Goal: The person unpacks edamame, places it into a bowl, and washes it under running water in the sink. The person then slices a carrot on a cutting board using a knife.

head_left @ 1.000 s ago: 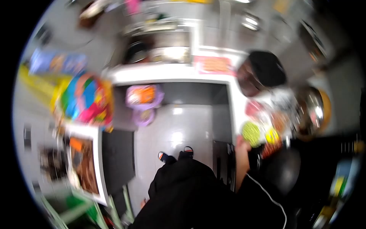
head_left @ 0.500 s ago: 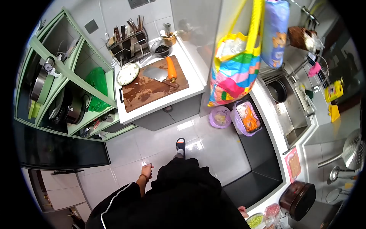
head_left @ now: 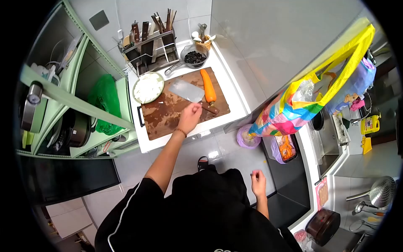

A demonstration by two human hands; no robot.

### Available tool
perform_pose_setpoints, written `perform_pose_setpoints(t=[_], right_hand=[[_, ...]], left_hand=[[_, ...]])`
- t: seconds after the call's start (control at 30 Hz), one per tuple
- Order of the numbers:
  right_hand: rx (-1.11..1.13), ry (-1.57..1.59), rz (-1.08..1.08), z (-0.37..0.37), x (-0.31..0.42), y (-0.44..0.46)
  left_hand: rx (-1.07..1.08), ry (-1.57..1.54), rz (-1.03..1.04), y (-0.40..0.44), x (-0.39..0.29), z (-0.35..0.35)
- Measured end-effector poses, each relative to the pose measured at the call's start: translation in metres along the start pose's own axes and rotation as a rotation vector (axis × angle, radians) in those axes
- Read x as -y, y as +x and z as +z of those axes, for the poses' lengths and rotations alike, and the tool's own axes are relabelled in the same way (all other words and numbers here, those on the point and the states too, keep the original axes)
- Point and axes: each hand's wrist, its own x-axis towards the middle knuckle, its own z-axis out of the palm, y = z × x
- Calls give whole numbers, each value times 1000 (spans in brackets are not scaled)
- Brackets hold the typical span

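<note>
My left hand [head_left: 190, 117] is over the wooden cutting board [head_left: 161, 119], its fingers curled in, with no object visible in them. Just beyond it lies a cleaver, its blade [head_left: 186, 90] flat on the board and its wooden handle [head_left: 211, 109] pointing right; I cannot tell whether my fingers touch it. A peeled carrot [head_left: 208, 87] rests to the right of the blade. At the board's left edge stands a plate of white chopped pieces [head_left: 148, 87]. My right hand [head_left: 259, 183] hangs by my side above the floor, fingers loosely curled, nothing visible in it.
Behind the board are a knife and chopstick rack [head_left: 153, 52] and a strainer [head_left: 195, 56] of dark pieces. Green shelves [head_left: 79, 101] stand left. A colourful bag [head_left: 294, 107] hangs right, above a purple-lined bin [head_left: 248, 137] and a container of orange peelings [head_left: 286, 148].
I have come closer to the counter. My left hand has moved from my side up over the cutting board. The right hand has moved forward, away from the right-hand counter.
</note>
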Motion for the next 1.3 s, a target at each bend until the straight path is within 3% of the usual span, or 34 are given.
perform_pose_setpoints(t=[0.1,0.17,0.27,0.3,0.37,0.43,0.5,0.7,0.9,0.97,1.03,1.07,1.13,1.2,1.27,1.3], right_hand=[[79,68,-60,23,50,49],[198,65,-91,31,78,74],[203,94,-196,35,55,103],[150,155,-89,34,35,101],[48,274,89,32,-8,94],[100,-48,17,19,-49,85],[77,53,132,21,-80,77],[151,110,85,40,-59,103],[305,90,-142,63,38,175],[368,122,-229,81,74,198],[484,51,-308,101,112,219],[431,21,-471,115,128,226],[302,-48,-736,141,163,237],[248,-187,-870,162,190,243],[272,-386,-937,181,205,251],[308,-492,-895,192,207,258]], left_hand=[[-79,24,-8,45,-24,10],[-75,301,197,67,-4,25],[-8,682,400,87,-2,51],[20,798,449,83,-3,59],[169,863,300,91,-4,65],[159,879,178,103,-5,77],[93,949,111,124,-11,89],[-7,981,-217,166,3,133],[199,847,-480,184,-47,112],[219,719,-587,187,-64,100],[225,360,-545,173,-56,70],[224,180,-511,161,-50,52],[128,-651,-564,107,-43,16],[227,-1327,-568,40,-48,-26],[221,-1502,-505,-27,-32,-50],[144,-1419,-460,-58,-28,-56]])
